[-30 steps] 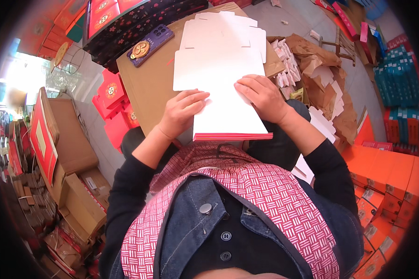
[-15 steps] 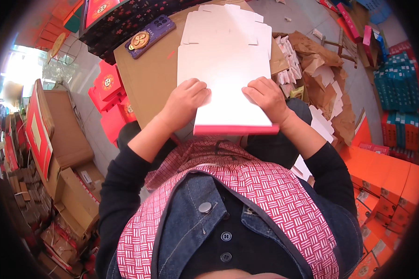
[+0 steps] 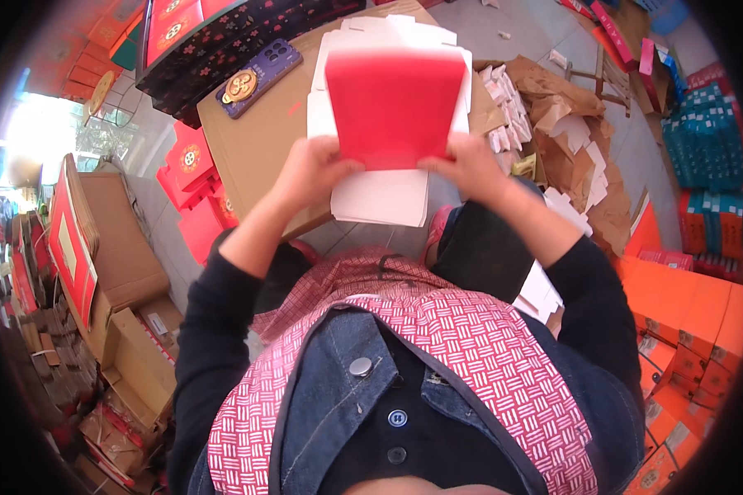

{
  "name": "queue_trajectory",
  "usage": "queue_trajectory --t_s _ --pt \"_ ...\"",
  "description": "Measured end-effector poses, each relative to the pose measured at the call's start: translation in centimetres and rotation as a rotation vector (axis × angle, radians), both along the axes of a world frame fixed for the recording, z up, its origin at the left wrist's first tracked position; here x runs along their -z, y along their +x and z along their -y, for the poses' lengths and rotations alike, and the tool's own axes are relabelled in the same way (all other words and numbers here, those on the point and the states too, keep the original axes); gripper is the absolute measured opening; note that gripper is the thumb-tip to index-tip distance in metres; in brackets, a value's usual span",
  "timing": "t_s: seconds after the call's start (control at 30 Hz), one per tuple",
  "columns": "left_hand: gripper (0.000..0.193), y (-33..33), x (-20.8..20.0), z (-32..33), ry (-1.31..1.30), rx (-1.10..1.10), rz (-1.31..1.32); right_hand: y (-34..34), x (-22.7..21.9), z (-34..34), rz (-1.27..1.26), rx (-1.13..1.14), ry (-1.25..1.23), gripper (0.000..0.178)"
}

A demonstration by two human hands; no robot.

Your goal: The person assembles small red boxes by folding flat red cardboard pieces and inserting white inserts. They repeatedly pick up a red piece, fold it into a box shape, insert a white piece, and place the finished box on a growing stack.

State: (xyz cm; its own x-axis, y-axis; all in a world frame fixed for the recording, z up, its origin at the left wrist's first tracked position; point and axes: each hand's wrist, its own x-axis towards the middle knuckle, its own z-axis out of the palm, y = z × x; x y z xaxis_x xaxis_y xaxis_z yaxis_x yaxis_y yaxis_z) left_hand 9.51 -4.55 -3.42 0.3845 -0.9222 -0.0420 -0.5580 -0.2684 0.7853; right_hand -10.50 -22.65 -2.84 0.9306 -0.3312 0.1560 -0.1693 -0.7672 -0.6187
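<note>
Gripping red card [image 3: 395, 107] with closed fingers of left hand [image 3: 308, 169] and right hand [image 3: 475, 167], near phone [image 3: 266, 71] bearing illegible lettering.

Both hands [image 3: 312, 169] holding a red panel [image 3: 395, 107], white card sheets [image 3: 380, 200] beneath, purple phone [image 3: 274, 64] on cardboard [image 3: 243, 157]

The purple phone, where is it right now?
In the head view, the purple phone lies toward the upper left, on the brown cardboard beside the dark flowered box, farther from the person than the left hand.
</note>
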Motion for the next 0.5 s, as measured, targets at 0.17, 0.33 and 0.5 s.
queue_trajectory --t_s 0.17,0.33,0.5 --pt "0.011 -2.6 0.8 -2.7 -0.503 0.147 0.604 -2.6 0.6 -2.4 0.245 -0.145 -0.298 0.017" --pt "0.023 -1.7 0.7 -2.9 -0.35 0.246 0.543 -2.1 -2.2 -0.1 0.002 -0.368 -0.128 0.025" --pt "0.026 -1.6 1.0 -4.4 -0.365 0.31 0.594 3.7 -5.3 6.2 -0.113 -0.114 0.135 0.037"
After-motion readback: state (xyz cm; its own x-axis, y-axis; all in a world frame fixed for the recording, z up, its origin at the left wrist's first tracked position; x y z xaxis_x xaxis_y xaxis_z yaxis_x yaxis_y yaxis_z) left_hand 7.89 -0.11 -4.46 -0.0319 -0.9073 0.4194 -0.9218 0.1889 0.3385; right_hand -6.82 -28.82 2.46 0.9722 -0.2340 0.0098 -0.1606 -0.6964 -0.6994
